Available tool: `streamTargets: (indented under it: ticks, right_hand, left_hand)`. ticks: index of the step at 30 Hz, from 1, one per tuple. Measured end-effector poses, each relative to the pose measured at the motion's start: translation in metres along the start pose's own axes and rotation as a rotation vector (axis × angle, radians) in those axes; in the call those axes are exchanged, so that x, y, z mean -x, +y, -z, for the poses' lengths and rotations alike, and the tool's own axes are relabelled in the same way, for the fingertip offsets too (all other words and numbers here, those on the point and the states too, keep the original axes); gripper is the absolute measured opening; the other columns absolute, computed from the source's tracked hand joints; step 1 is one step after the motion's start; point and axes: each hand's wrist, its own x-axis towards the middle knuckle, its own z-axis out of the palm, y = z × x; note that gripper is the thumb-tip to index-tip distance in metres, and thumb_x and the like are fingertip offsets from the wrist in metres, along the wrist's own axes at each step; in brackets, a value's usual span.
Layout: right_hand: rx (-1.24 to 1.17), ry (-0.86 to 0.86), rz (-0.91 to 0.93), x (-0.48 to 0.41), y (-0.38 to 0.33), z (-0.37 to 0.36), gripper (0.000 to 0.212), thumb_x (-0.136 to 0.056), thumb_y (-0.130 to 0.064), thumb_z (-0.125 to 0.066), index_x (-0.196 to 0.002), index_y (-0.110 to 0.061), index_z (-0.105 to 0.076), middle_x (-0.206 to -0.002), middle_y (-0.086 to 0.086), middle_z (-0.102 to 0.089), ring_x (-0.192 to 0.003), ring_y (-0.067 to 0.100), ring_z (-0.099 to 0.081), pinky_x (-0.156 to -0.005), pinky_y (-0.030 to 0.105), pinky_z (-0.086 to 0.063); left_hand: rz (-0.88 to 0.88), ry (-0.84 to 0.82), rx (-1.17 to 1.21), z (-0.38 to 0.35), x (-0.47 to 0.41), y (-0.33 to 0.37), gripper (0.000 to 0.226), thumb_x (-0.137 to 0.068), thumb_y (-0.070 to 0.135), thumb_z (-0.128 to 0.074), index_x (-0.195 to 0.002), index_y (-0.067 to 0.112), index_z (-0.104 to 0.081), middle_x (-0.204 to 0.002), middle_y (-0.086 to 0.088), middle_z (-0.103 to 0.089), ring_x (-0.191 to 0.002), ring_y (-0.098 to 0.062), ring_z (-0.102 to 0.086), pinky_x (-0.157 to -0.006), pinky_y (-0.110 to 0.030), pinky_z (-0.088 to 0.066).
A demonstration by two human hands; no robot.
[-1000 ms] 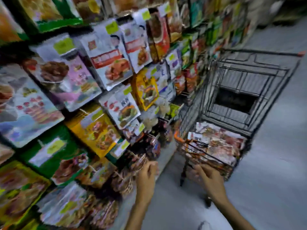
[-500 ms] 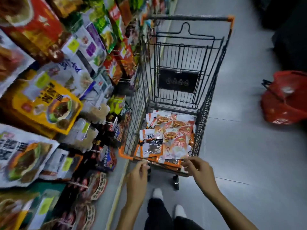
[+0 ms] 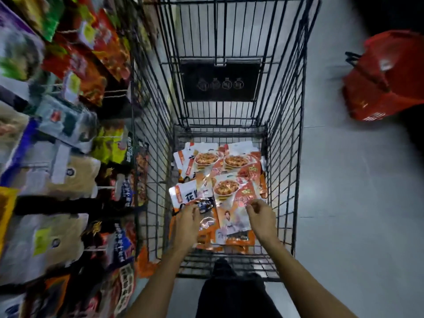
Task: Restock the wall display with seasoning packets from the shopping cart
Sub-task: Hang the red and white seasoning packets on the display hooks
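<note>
Cart [image 3: 284, 157] holds seasoning packets [image 3: 227, 187] — left hand [image 3: 187, 222], right hand [image 3: 260, 220] on them, fingers' grip unclear.

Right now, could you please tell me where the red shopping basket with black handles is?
The red shopping basket sits on the grey floor at the head view's upper right, apart from the black wire shopping cart on its left.

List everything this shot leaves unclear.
- Head view, display: labels smeared by motion blur.
- Head view, packets: top ones bury the rest; count unknown.
- Head view, left hand and right hand: their backs hide whether either grips a packet.
- Head view, basket: blurred, cut by the right edge.
- Head view, cart: front cut by the top edge.
</note>
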Motion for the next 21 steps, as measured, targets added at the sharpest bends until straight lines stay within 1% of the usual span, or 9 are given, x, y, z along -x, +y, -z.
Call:
streamTargets:
  ticks: [1,3,5,8,10,12,14,18,21]
  right_hand:
    - [0.027,-0.003,-0.028,-0.011,0.005,-0.008,0.019,-0.095,-0.011,-0.054,-0.109,-0.002,-0.063,-0.101,0.012,-0.068,-0.096,0.028,-0.065,-0.077,0.029,-0.048]
    - [0.084,-0.008,-0.082,-0.031,0.016,-0.023,0.034,-0.094,-0.016,-0.057,-0.127,-0.005,-0.054,-0.123,0.013,-0.061,-0.112,0.026,-0.058,-0.090,0.032,-0.046]
    - [0.167,-0.007,-0.110,-0.048,0.029,-0.033,0.047,-0.092,-0.022,-0.062,-0.133,-0.005,-0.047,-0.132,0.014,-0.053,-0.121,0.027,-0.051,-0.099,0.035,-0.042]
    - [0.365,-0.014,-0.114,-0.068,0.047,-0.046,0.056,-0.088,-0.031,-0.066,-0.132,-0.004,-0.044,-0.132,0.017,-0.049,-0.123,0.029,-0.045,-0.100,0.035,-0.039]
    - [0.369,0.016,-0.164,-0.073,0.053,-0.053,0.060,-0.084,-0.032,-0.070,-0.130,-0.003,-0.044,-0.129,0.018,-0.050,-0.121,0.031,-0.045,-0.099,0.037,-0.042]
    - [0.368,0.048,-0.204,-0.074,0.057,-0.061,0.065,-0.082,-0.031,-0.073,-0.132,-0.004,-0.042,-0.130,0.018,-0.048,-0.122,0.031,-0.044,-0.099,0.037,-0.041]
    - [0.406,0.074,-0.219,-0.074,0.060,-0.068,0.067,-0.081,-0.030,-0.073,-0.133,-0.006,-0.039,-0.132,0.018,-0.045,-0.123,0.031,-0.042,-0.099,0.038,-0.040]
    - [0.496,0.170,-0.216,-0.073,0.058,-0.074,0.066,-0.079,-0.026,-0.074,-0.131,-0.005,-0.039,-0.127,0.018,-0.049,-0.117,0.032,-0.046,-0.097,0.042,-0.043]
    - [0.452,0.223,-0.230,-0.072,0.056,-0.076,0.071,-0.077,-0.023,-0.077,-0.133,-0.004,-0.038,-0.127,0.019,-0.050,-0.118,0.034,-0.046,-0.099,0.043,-0.042]
  left_hand:
    - [0.006,-0.001,-0.020,-0.003,-0.015,-0.007,0.025,-0.100,0.011,-0.042,-0.108,-0.001,-0.062,-0.099,-0.018,-0.065,-0.086,-0.028,-0.059,-0.069,-0.032,-0.040]
    - [0.030,-0.010,-0.083,-0.008,-0.046,-0.019,0.025,-0.100,0.010,-0.040,-0.112,-0.002,-0.059,-0.107,-0.020,-0.062,-0.096,-0.031,-0.057,-0.071,-0.030,-0.036]
    - [0.059,-0.022,-0.148,-0.015,-0.073,-0.032,0.024,-0.099,0.006,-0.041,-0.112,-0.005,-0.058,-0.109,-0.022,-0.059,-0.103,-0.033,-0.055,-0.076,-0.032,-0.036]
    - [0.133,-0.006,-0.266,-0.029,-0.096,-0.054,0.027,-0.097,0.007,-0.045,-0.120,-0.001,-0.054,-0.116,-0.020,-0.057,-0.107,-0.032,-0.055,-0.077,-0.033,-0.041]
    - [0.239,0.014,-0.270,-0.037,-0.099,-0.066,0.029,-0.097,0.008,-0.043,-0.124,0.001,-0.052,-0.119,-0.018,-0.056,-0.104,-0.029,-0.055,-0.074,-0.031,-0.041]
    - [0.309,0.042,-0.259,-0.046,-0.098,-0.075,0.028,-0.099,0.012,-0.042,-0.122,0.001,-0.052,-0.120,-0.017,-0.054,-0.098,-0.024,-0.054,-0.072,-0.029,-0.040]
    - [0.334,0.083,-0.277,-0.053,-0.096,-0.080,0.029,-0.099,0.017,-0.045,-0.122,0.000,-0.050,-0.120,-0.018,-0.053,-0.102,-0.028,-0.054,-0.074,-0.033,-0.043]
    - [0.477,0.153,-0.110,-0.061,-0.093,-0.077,0.035,-0.098,0.022,-0.049,-0.125,0.000,-0.044,-0.122,-0.019,-0.050,-0.108,-0.034,-0.053,-0.081,-0.041,-0.047]
    - [0.543,0.192,-0.024,-0.062,-0.094,-0.072,0.040,-0.093,0.021,-0.059,-0.124,0.001,-0.042,-0.124,-0.019,-0.050,-0.110,-0.034,-0.053,-0.083,-0.043,-0.049]
